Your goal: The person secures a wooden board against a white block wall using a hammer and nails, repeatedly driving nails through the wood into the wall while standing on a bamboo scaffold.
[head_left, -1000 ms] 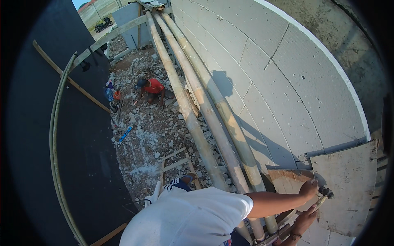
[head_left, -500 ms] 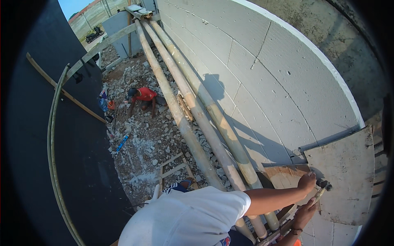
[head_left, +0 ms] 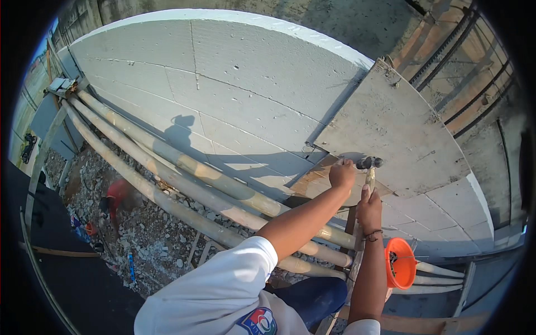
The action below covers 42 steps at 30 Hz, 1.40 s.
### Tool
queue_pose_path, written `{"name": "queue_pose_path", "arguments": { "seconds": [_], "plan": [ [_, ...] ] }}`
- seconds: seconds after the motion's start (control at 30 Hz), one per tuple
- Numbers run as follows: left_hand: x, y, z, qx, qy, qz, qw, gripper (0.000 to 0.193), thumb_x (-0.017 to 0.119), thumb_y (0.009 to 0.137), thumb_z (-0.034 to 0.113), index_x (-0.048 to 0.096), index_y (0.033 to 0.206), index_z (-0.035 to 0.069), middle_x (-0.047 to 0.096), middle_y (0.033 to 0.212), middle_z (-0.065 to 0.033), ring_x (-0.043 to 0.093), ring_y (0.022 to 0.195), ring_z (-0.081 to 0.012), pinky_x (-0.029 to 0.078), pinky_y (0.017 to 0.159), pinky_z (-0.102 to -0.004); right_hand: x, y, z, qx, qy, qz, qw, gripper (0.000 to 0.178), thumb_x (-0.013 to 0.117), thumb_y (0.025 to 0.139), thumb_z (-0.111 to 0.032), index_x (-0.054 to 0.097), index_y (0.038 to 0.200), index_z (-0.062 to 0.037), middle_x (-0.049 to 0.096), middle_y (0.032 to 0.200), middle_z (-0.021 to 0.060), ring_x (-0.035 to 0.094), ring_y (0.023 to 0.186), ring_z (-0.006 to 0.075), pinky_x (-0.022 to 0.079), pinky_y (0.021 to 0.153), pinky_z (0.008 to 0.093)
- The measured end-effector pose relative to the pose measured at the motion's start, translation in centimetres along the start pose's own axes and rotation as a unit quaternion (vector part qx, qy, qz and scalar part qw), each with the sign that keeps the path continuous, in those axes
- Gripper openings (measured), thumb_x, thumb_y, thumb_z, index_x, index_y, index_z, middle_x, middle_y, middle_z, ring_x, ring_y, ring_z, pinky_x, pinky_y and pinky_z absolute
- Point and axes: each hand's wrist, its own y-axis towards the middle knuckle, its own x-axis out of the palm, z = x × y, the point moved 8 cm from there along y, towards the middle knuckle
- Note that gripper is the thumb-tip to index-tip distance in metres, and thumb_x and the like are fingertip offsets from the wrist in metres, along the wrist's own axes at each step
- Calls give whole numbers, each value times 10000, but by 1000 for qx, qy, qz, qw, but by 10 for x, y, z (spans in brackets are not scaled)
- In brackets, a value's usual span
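Gripping a hammer with a pale wooden handle and a dark metal head (head_left: 369, 167), right hand (head_left: 369, 209) shut tight around the lower part of the handle. Hammer standing almost straight up, dark head at the top, right by the lower edge of a flat grey board (head_left: 391, 128). Short and stubby head, lying sideways across the top of the handle. Pale, thin handle, partly hidden by the fingers.

Left hand (head_left: 341, 174) closed in a fist just beside the hammer head, pressed against the grey board's lower edge near a brown wooden plank (head_left: 315, 181). Cannot tell if anything small is pinched inside that fist. Dark string bracelet around the right wrist.

Tilted grey board leaning on a big wall of pale grey blocks (head_left: 223, 84), with a dark shadow of a person on the wall. Three long, pale, dirty pipes (head_left: 184, 184) running side by side below the wall, from far left down to the right. Bright orange plastic bucket (head_left: 402, 262) just right of the right forearm. White shirt sleeve (head_left: 223, 290) and blue trousers at the bottom.

Far below, grey rubble on the ground (head_left: 151, 240), with another person in a red top (head_left: 117, 195) bent over it.
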Motion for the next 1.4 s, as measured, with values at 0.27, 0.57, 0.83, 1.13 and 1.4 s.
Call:
{"name": "queue_pose_path", "arguments": {
  "seconds": [0.27, 0.57, 0.83, 1.13, 1.4],
  "plan": [
    [22, -27, 27, 123, 53, -37, 990, 311, 489, 921, 252, 598, 786, -6, 611, 714, -166, 585, 657, -288, 447, 634, -419, -22, 9, 35, -38, 13, 58, 998, 452, 443, 998, -433, 486, 910, 8, 563, 588, 142, 570, 430, 241, 434, 399, 360],
    [29, -49, 2, 98, 20, -233, 967, 265, 532, 888, 225, 589, 753, 4, 558, 673, -92, 520, 653, -186, 412, 618, -367, -10, 3, 14, 10, 67, 18, 998, 482, 427, 991, -478, 491, 946, -2, 566, 600, 120, 573, 431, 205, 444, 384, 344],
    [-112, -11, -28, -65, -111, -172, 977, 151, 562, 912, 153, 646, 912, 27, 549, 672, -8, 498, 519, -87, 431, 445, -253, -29, -14, 21, 109, 121, -25, 986, 475, 417, 992, -498, 467, 914, -32, 549, 599, 61, 543, 425, 161, 420, 362, 310],
    [-285, -48, -60, -78, -10, -198, 977, 517, 558, 914, 62, 409, 1399, -36, 670, 848, -117, 616, 622, -156, 497, 545, -286, 58, -109, 38, 202, 444, -133, 863, 455, 421, 992, -480, 483, 929, -34, 521, 616, 68, 507, 425, 164, 392, 375, 302],
    [-320, -18, -8, -19, -22, -202, 979, 251, 519, 933, 112, 568, 1152, -1, 661, 1023, -141, 675, 900, -234, 558, 785, -323, 113, -298, 78, 268, 477, -262, 795, 402, 434, 995, -454, 481, 972, -54, 528, 627, 70, 509, 443, 159, 403, 378, 282]
  ]
}}
